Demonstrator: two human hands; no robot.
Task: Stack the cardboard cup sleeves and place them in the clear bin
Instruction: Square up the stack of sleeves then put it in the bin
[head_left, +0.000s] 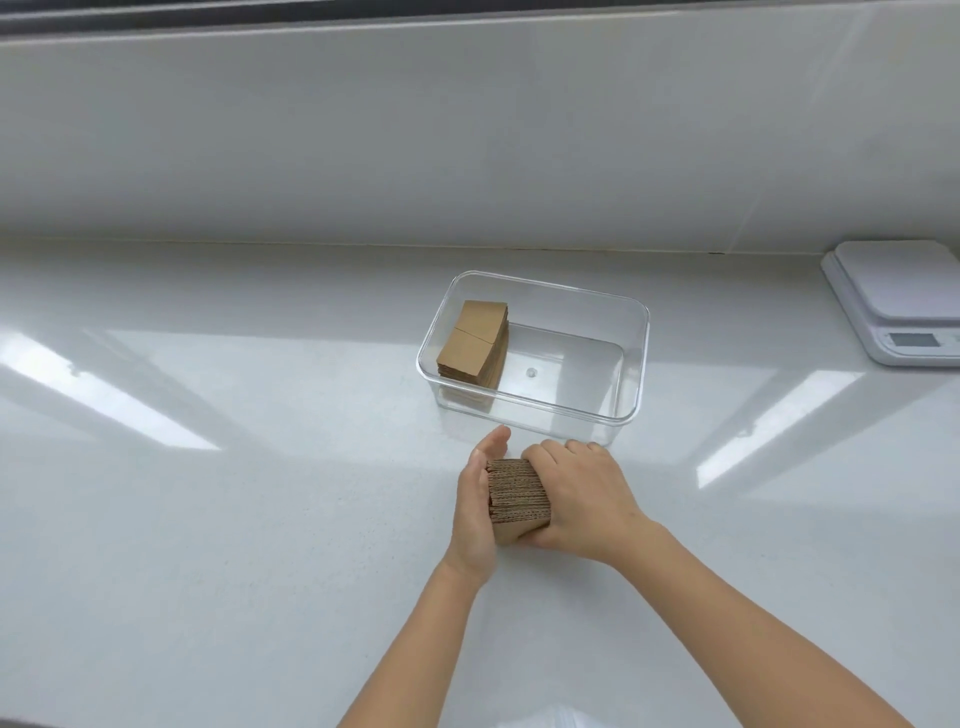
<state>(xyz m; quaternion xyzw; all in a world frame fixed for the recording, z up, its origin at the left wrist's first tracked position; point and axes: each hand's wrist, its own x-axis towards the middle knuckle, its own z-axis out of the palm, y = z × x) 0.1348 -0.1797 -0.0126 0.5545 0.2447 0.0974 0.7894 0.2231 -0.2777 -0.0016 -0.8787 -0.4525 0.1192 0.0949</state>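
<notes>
A stack of brown cardboard cup sleeves (517, 491) stands on edge on the white counter, its corrugated edges facing up. My left hand (475, 512) presses flat against its left side. My right hand (584, 499) covers its right side and top, fingers curled over it. Both hands squeeze the stack between them. Just beyond stands the clear bin (636, 364), a rectangular plastic box. Another stack of sleeves (472, 340) lies flat in the bin's left end. The bin's right part holds nothing.
A white kitchen scale (898, 301) sits at the right edge of the counter near the back wall. The glossy white counter (208, 519) stretches left and right of my hands. A pale wall rises behind the bin.
</notes>
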